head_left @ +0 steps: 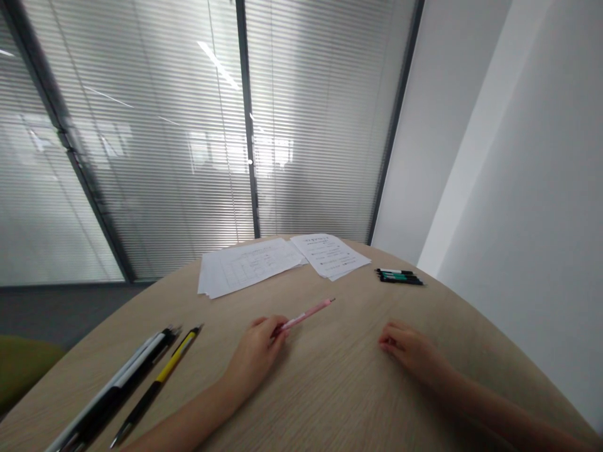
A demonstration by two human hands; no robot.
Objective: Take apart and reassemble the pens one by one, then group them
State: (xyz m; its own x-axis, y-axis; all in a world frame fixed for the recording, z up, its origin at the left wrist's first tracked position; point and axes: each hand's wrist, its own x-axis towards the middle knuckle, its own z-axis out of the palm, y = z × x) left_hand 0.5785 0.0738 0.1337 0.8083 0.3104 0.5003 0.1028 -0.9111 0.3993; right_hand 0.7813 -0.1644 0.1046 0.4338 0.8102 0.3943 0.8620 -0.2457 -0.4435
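A slim pink pen (308, 312) is gripped between the fingers of my left hand (254, 355), just left of the table's middle. Its narrow tip points up and to the right, away from the hand, and the end inside the fingers is hidden. My right hand (417, 355) rests on the tabletop to the right with its fingers curled in and nothing visible in them. A gap of bare wood separates it from the pen.
On the left lie a yellow and black pen (176, 361) and several black and white pens (141, 361). Printed sheets (254, 267) and another small stack of paper (330, 256) lie at the far edge. Several black and green pens (400, 277) sit far right on the round table (339, 389).
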